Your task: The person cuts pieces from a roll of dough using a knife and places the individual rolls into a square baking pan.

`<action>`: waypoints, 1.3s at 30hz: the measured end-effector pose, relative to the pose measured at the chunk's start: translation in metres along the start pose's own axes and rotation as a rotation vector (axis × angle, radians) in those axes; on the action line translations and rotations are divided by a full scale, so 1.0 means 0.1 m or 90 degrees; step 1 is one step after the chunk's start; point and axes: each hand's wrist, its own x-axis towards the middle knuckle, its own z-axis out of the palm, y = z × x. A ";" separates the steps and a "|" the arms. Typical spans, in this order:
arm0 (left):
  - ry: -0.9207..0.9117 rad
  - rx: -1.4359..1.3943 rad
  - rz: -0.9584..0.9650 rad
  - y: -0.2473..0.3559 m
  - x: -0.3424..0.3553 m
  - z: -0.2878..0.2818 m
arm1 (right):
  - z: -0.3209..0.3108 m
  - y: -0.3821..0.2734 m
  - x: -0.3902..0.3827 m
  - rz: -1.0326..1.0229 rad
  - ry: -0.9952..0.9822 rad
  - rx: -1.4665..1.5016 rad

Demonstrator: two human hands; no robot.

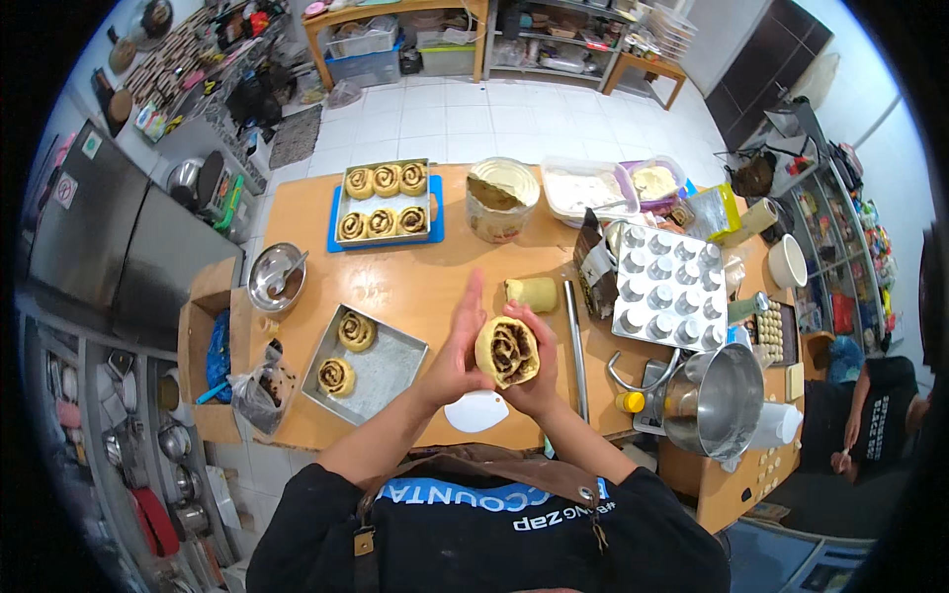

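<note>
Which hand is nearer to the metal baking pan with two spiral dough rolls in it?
Left. The left hand is by the right edge of the baking pan; the right hand is farther right, cupping another spiral dough roll.

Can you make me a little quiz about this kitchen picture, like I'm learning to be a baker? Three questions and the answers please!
1. Count: how many rolls are in the nearer pan?
2. True or false: the farther pan, with six rolls, rests directly on the wooden table.
3. Say what you see: what is between the person's left hand and right hand?

Key:
1. Two.
2. False; something flat and blue lies under it.
3. A swirled roll, its spiral of dark filling showing.
</note>
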 end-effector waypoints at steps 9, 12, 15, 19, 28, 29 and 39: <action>0.287 -0.194 -0.398 -0.09 -0.70 -0.60 | 0.21 0.05 -0.05 0.041 -0.394 -0.414; 0.433 -0.220 -0.297 -0.26 -1.09 -0.99 | 0.19 0.18 -0.20 0.077 -0.424 -0.390; 0.574 -0.202 -0.216 -0.17 -1.22 -1.44 | 0.06 0.30 -0.30 0.133 -0.395 -0.426; 0.576 -0.046 -0.251 -0.34 -1.24 -1.98 | -0.05 0.46 -0.37 0.166 -0.384 -0.418; 0.483 0.052 -0.370 -0.80 -1.07 -1.99 | 0.03 0.71 -0.55 0.255 -0.382 -0.355; 0.468 0.086 -0.362 -0.82 -1.07 -2.00 | 0.07 0.74 -0.58 0.254 -0.381 -0.331; 0.333 0.380 -0.376 -0.75 -1.02 -1.96 | 0.73 1.08 -0.44 0.420 -0.418 -0.158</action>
